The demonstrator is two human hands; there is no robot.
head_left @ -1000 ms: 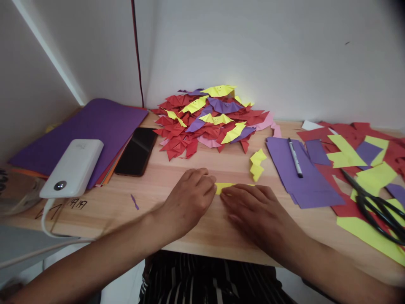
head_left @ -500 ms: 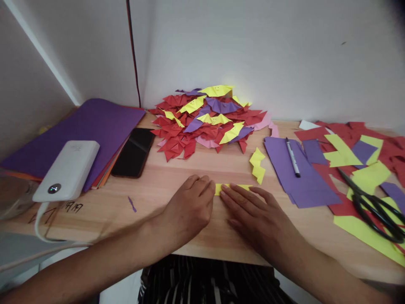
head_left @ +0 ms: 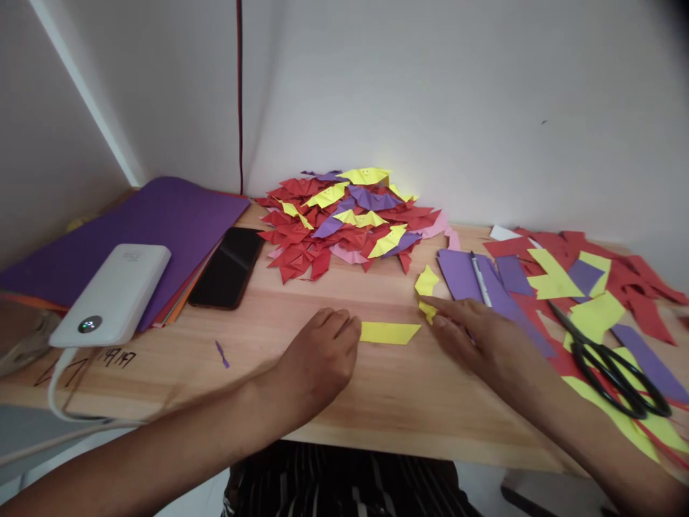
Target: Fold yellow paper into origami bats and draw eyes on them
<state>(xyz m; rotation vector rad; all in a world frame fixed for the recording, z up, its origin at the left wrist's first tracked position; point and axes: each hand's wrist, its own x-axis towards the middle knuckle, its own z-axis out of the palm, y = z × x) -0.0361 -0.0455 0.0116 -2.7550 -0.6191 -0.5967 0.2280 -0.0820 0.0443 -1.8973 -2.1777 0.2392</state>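
Observation:
A folded yellow paper strip [head_left: 389, 332] lies flat on the wooden table [head_left: 344, 402]. My left hand [head_left: 320, 357] rests beside its left end with the fingers curled under, touching or nearly touching it. My right hand [head_left: 474, 337] lies to the right of the strip, fingers stretched out, fingertips touching a small folded yellow piece [head_left: 426, 287]. Behind both sits a pile of folded red, yellow and purple paper shapes [head_left: 349, 219].
A purple paper stack [head_left: 145, 230], a white power bank [head_left: 113, 291] with cable and a black phone [head_left: 229, 266] lie left. Right are purple sheets [head_left: 463, 276] with a pen [head_left: 481, 278], paper scraps [head_left: 586, 287] and black scissors [head_left: 613, 366]. A wall stands close behind.
My right hand has come off the yellow strip and moved right to the small folded yellow piece, leaving the strip uncovered. The left hand has stayed in place. The view tilted slightly.

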